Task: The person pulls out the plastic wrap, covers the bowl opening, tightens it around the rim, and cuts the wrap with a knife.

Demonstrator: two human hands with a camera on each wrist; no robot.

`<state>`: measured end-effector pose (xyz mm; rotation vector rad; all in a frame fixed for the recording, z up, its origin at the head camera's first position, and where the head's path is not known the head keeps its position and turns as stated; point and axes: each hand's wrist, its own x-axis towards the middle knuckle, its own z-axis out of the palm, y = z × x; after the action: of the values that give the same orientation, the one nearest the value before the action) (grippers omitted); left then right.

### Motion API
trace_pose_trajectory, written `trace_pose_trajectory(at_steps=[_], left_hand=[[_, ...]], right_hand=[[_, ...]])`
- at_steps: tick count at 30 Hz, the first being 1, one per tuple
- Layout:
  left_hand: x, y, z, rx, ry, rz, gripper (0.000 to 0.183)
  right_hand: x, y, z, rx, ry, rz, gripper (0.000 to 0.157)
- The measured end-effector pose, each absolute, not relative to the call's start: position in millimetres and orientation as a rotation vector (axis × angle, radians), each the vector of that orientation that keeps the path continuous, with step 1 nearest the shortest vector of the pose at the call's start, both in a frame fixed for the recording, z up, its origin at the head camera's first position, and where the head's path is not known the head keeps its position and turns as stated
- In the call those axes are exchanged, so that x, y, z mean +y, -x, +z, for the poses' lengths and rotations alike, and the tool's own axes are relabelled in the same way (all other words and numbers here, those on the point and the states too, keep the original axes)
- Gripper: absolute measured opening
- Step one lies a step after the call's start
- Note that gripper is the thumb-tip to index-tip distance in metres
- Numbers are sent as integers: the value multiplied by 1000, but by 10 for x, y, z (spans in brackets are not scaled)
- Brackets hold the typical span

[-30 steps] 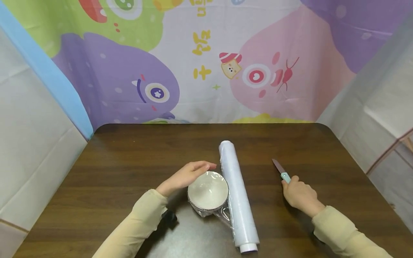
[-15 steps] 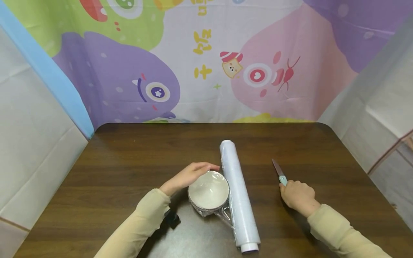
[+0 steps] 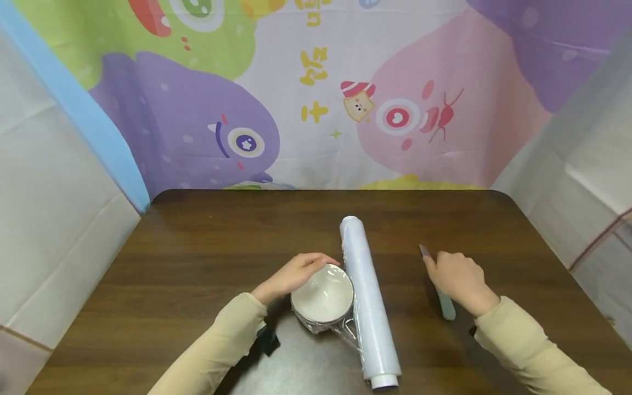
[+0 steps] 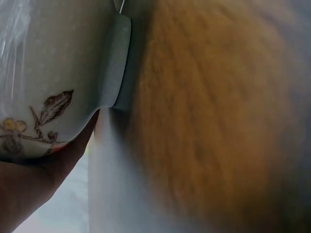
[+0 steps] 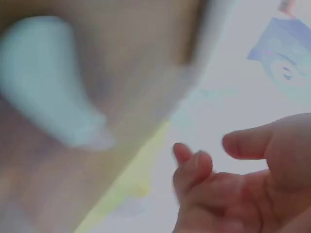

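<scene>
A white bowl [image 3: 322,299] has clear plastic wrap around it; its painted leaf pattern shows in the left wrist view. My left hand [image 3: 295,274] holds the bowl from its far left side, fingers curved along the wall and the thumb near the rim. To the right, a knife [image 3: 446,306] with a pale green handle lies on the table, its blade pointing away. Over it is my right hand [image 3: 459,278], which covers part of it in the head view. The right wrist view shows loosely bent fingers [image 5: 194,170] apart from the knife handle [image 5: 46,77].
Beside the bowl lies a long roll of plastic wrap [image 3: 367,296], a crumpled strip of film [image 3: 348,329] between them. The brown wooden table [image 3: 237,219] ends at a cartoon-printed curtain [image 3: 316,159]. Pale panels stand at both sides.
My right hand has let go of the knife, which now lies on the table with its handle showing below the hand. The left hand stays on the bowl.
</scene>
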<state>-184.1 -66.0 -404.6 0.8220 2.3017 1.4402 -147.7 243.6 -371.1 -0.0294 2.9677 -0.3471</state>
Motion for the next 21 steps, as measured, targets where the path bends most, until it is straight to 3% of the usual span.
trace_pose_trajectory(at_steps=[8, 13, 17, 21], left_hand=[[-657, 1920, -4312, 2391, -778, 1468, 28], [-670, 1946, -4399, 2405, -611, 1556, 23], [-661, 1907, -4382, 2368, -434, 1646, 25], [-677, 1889, -4386, 2349, -341, 1699, 31]], right_hand=[[1799, 1644, -3261, 2696, 438, -1192, 35], [1274, 1717, -3347, 2239, 277, -1640, 44], [975, 1719, -3527, 2123, 109, -1634, 50], [818, 1690, -3671, 2194, 120, -1572, 49]])
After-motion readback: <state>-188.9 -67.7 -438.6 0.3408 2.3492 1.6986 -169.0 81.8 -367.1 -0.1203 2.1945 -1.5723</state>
